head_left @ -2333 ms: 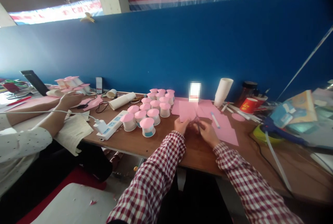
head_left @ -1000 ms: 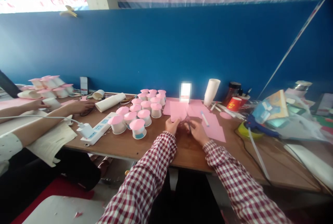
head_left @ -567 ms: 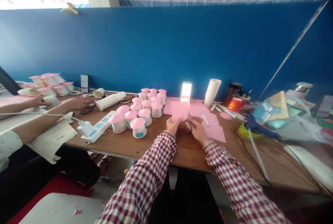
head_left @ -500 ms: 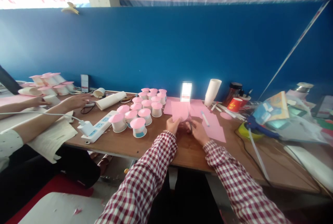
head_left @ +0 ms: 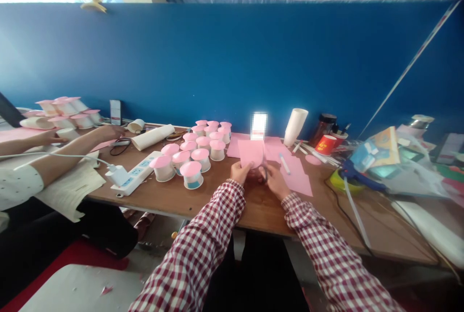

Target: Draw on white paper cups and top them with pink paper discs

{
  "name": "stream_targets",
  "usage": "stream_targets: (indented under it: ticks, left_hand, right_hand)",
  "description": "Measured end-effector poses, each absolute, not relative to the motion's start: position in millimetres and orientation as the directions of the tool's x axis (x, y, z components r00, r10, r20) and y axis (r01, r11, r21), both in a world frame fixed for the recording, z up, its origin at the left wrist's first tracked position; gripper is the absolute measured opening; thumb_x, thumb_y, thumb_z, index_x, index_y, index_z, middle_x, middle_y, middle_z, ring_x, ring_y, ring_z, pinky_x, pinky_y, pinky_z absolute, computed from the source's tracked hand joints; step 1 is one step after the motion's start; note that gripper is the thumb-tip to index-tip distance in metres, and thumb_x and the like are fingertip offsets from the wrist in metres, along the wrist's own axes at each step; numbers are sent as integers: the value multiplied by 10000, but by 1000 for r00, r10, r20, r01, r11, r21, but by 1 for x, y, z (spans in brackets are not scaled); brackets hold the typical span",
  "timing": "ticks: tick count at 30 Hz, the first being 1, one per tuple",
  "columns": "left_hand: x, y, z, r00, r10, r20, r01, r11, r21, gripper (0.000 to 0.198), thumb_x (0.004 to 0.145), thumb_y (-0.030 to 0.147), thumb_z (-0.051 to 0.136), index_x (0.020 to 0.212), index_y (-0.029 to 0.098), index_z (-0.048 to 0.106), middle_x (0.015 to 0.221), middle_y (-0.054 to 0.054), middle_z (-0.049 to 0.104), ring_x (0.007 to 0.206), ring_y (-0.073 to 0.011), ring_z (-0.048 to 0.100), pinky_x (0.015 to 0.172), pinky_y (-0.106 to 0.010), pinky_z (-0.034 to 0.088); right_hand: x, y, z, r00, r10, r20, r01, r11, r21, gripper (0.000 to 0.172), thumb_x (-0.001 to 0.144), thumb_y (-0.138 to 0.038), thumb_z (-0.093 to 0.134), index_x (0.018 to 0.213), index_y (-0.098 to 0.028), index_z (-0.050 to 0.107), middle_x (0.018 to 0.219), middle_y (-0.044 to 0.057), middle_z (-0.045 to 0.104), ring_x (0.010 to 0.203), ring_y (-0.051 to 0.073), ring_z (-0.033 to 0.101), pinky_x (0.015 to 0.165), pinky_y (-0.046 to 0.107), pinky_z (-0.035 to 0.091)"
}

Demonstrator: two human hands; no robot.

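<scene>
A piece of pink paper (head_left: 250, 151) is pinched in my left hand (head_left: 239, 172), its lower edge curved. My right hand (head_left: 275, 180) is closed around the dark handles of scissors (head_left: 266, 172), close to the paper's right side; the blades are mostly hidden. Behind my hands lie more pink sheets (head_left: 299, 179), with a white capped pen (head_left: 285, 163) on top. To the left stand several upturned paper cups (head_left: 191, 181), each with a pink paper disc on it.
A power strip (head_left: 136, 176) with a charger lies left of the cups. A co-worker's hands (head_left: 108, 133) reach over the table at far left. Stacked white cups (head_left: 295, 126), a red cup (head_left: 325, 144), a yellow-green tape roll (head_left: 346, 182) and plastic bags (head_left: 409, 162) stand to the right.
My right hand and the scissors have shifted slightly at the paper's edge. At far left, the co-worker's hand has moved a little left. The whole view has shifted slightly.
</scene>
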State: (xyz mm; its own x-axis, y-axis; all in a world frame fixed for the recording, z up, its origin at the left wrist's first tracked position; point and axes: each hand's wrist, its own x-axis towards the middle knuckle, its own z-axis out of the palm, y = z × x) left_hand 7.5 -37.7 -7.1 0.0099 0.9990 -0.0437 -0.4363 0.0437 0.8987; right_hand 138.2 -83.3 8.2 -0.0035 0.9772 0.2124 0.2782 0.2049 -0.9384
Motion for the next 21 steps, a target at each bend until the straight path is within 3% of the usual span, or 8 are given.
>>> stream_targets:
  ticks: [10, 21]
  left_hand:
    - [7, -39, -5, 15, 999, -34, -423, 37, 905, 307, 596, 327, 795, 673, 77, 632, 508, -26, 606, 433, -101, 556, 421, -212, 480]
    - [7, -39, -3, -2, 998, -58, -413, 52, 909, 290, 592, 304, 799, 659, 75, 635, 491, -32, 604, 420, -106, 551, 417, -220, 475]
  right_hand:
    - [139, -82, 8, -17, 974, 226, 252, 223, -942, 442, 781, -553, 586, 977, -160, 640, 723, 42, 678, 560, 161, 626, 560, 288, 538]
    - [139, -82, 7, -17, 974, 227, 242, 224, -944, 461, 775, -574, 592, 972, -160, 648, 712, 39, 673, 580, 168, 632, 570, 291, 547]
